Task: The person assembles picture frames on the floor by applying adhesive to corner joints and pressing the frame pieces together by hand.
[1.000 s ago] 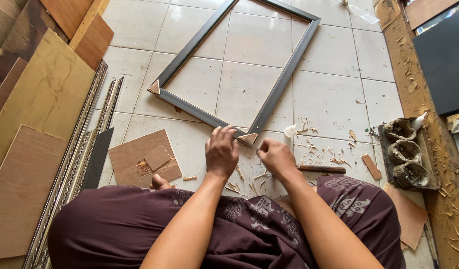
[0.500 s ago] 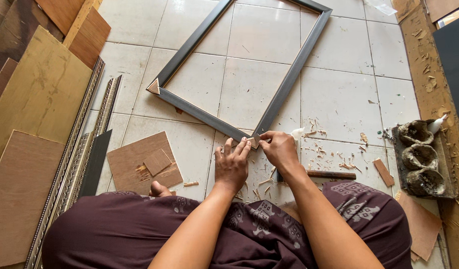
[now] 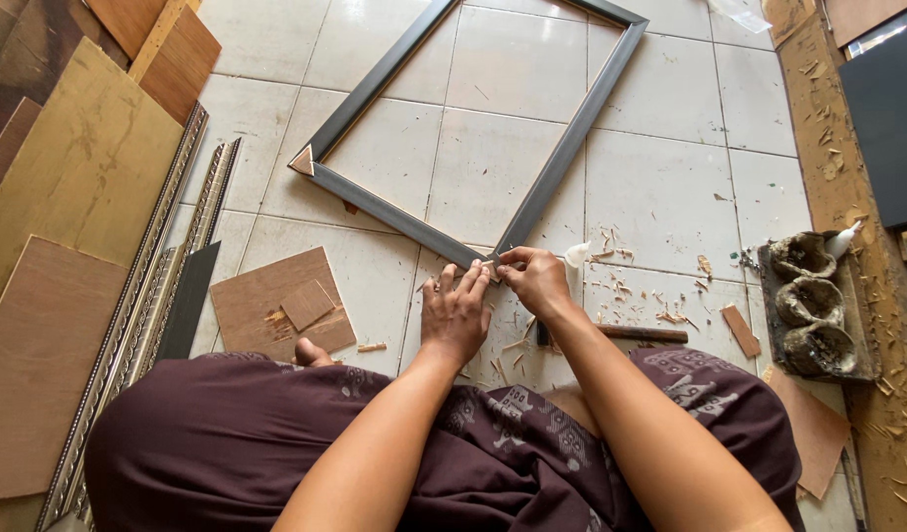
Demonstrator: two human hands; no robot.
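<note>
Both hands (image 3: 493, 291) newly at frame corner (image 3: 481, 262)

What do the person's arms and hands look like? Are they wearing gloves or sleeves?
No gloves and no sleeves show. The left hand and the right hand are bare, and both forearms are bare as far as the picture reaches. No ring, watch or bracelet shows. Below the arms lies a dark maroon cloth with a pale printed pattern over the lap.

Bright, even daylight, soft. Mild sheen on the floor tiles (image 3: 660, 187) toward 12 o'clock. Short soft shadows under the frame (image 3: 562, 163) rails and under the forearms at 6 o'clock. Sharp focus throughout, no motion blur. Wide-angle bending at 3 and 9 o'clock edges.
</note>
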